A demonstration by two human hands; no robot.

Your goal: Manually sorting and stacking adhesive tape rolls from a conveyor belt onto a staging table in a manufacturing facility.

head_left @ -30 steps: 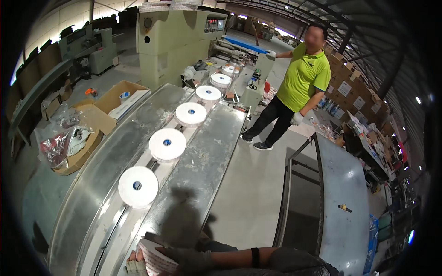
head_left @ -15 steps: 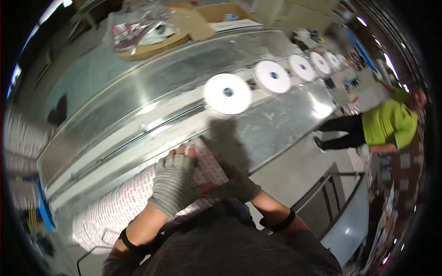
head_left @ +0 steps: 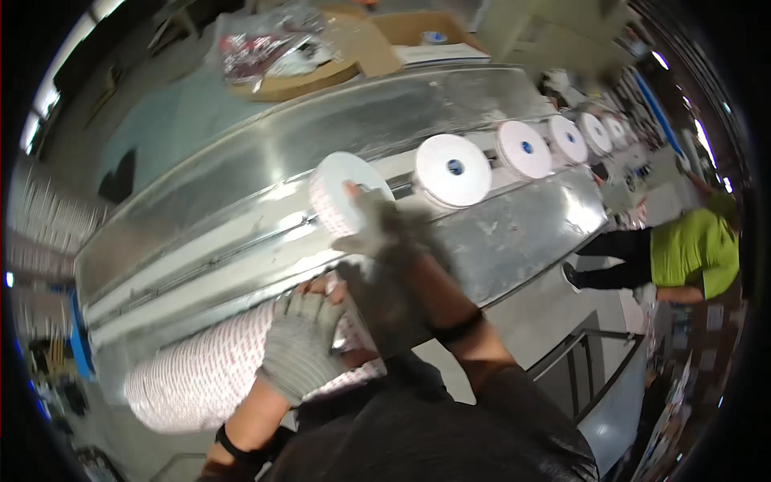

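Note:
A long row of white tape rolls (head_left: 201, 365) with red print lies on its side along the bench's near edge. My left hand (head_left: 303, 341), in a grey striped fingerless glove, curls over the right end of this row. Beyond it, my gloved right hand (head_left: 384, 229) reaches forward and grips a single tape roll (head_left: 331, 197) in the metal channel. Its fingers straddle the roll's printed rim, blurred by motion. Just right of that roll stands another tape roll (head_left: 434, 183) with a blue core.
More tape rolls (head_left: 522, 163) stand spaced along the metal bench (head_left: 514, 217) toward the far right. An open cardboard box (head_left: 385, 30) and a plastic bag (head_left: 269, 48) lie behind. A person in a yellow-green shirt (head_left: 691, 253) stands at right. A black frame (head_left: 590, 369) is nearby.
My right hand has left the row's end and moved forward onto the nearest standing roll. The standing rolls have shifted left along the channel. My left hand stays on the row.

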